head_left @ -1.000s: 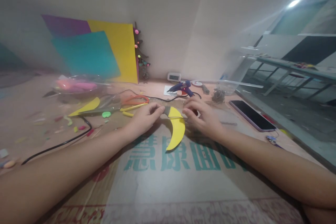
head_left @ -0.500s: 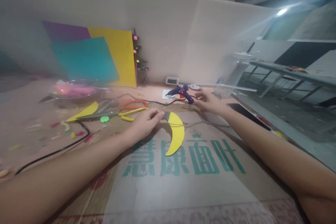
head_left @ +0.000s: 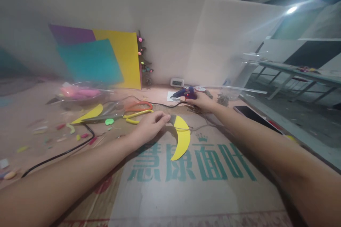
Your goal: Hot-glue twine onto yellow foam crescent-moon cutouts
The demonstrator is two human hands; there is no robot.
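Note:
My left hand (head_left: 153, 126) pinches the upper end of a yellow crescent cutout (head_left: 184, 140), where a small grey patch shows beside my fingertips. A thin cord (head_left: 201, 127) crosses the crescent and trails off to the right. Farther back, my right hand (head_left: 204, 101) is closed around the handle of a dark blue glue gun (head_left: 187, 93) with a small red light. The gun's nozzle points left, above a white square of paper (head_left: 170, 95). Scissors with orange and yellow handles (head_left: 138, 106) lie just beyond my left hand.
A printed cardboard sheet (head_left: 186, 198) covers the table before me. Scraps, a green heart-shaped piece (head_left: 109, 122) and a black cable (head_left: 61, 153) lie left. Coloured sheets (head_left: 90, 60) lean on the wall near a small digital display (head_left: 177, 82). A phone (head_left: 255, 118) rests near the right edge.
My right hand has moved left and closed on the glue gun's handle, which it was beside before. The left hand keeps its pinch on the crescent; the view has shifted slightly.

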